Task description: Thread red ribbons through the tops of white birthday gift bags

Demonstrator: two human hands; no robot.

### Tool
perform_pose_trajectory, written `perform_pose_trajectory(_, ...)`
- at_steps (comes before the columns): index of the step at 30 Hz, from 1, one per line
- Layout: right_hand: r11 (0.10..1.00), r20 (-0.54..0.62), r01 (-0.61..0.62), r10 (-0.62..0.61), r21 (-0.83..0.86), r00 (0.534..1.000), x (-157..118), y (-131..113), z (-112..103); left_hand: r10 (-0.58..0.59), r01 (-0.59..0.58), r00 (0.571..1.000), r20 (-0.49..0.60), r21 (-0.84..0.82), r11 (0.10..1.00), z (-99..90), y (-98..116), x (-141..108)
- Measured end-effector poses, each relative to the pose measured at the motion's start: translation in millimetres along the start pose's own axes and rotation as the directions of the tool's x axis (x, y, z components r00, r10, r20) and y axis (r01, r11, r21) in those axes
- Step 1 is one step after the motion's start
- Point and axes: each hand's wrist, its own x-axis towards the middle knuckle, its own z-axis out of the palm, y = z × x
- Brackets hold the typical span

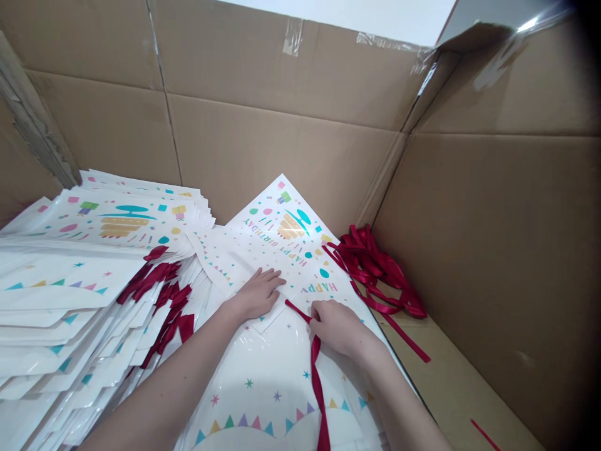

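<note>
My left hand lies with fingers stretched out on a white printed paper bag with a birthday cake and "HAPPY BIRTHDAY" on it. To its right, my right hand pinches a dark red ribbon. One short end of the ribbon points toward my left hand, and the long end hangs down toward me. Under both hands are more white bags printed with stars and coloured pennants.
At left stands a tall stack of similar bags, with red ribbon showing along their edges. A heap of loose red ribbons lies at right. Cardboard walls rise behind and on the right.
</note>
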Motion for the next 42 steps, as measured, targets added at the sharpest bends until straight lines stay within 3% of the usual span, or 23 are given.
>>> perform_pose_trajectory(14,0.990,-0.234,0.060,-0.029,0.124,0.972,-1.7,-16.5,-2.9,-0.026,0.026,0.999,0.020,-0.012,1.000,-6.1,8.6,-1.6)
perform_pose_trajectory(18,0.983,-0.184,0.111,-0.083,0.149,0.980,-5.3,-9.5,-6.6,-0.016,0.016,1.000,0.020,-0.009,1.000,-4.8,6.7,-1.3)
perform_pose_trajectory(22,0.974,0.045,0.115,-0.126,0.195,0.991,-9.2,-3.6,-11.9,-0.012,0.013,1.000,0.013,-0.023,1.000,-3.2,4.0,-0.6)
perform_pose_trajectory(24,0.972,0.098,0.091,-0.115,0.219,0.989,-8.4,-1.0,-13.4,-0.014,0.015,1.000,0.014,-0.031,0.999,-2.8,3.6,-0.2)
perform_pose_trajectory(28,0.989,0.013,0.003,-0.004,0.148,1.000,-3.7,9.0,-14.7,-0.018,0.018,1.000,0.004,-0.034,0.999,-2.5,4.3,0.7)
perform_pose_trajectory(32,0.997,0.122,-0.041,0.034,0.058,0.992,-2.1,18.3,-12.2,-0.024,0.025,1.000,0.009,-0.033,0.999,-3.7,6.1,0.0)
perform_pose_trajectory(34,0.998,0.124,-0.021,0.014,0.052,0.992,-1.2,15.9,-7.8,-0.028,0.028,1.000,0.015,-0.033,0.999,-4.5,7.1,-0.6)
perform_pose_trajectory(39,0.997,-0.075,0.063,-0.060,0.044,0.995,5.0,-3.3,5.2,-0.024,0.024,1.000,0.014,-0.022,0.999,-4.6,8.1,-0.4)
perform_pose_trajectory(42,0.998,-0.085,0.056,-0.053,0.029,0.995,4.9,-3.5,5.0,-0.028,0.028,1.000,0.009,-0.016,0.999,-4.1,7.9,-0.1)
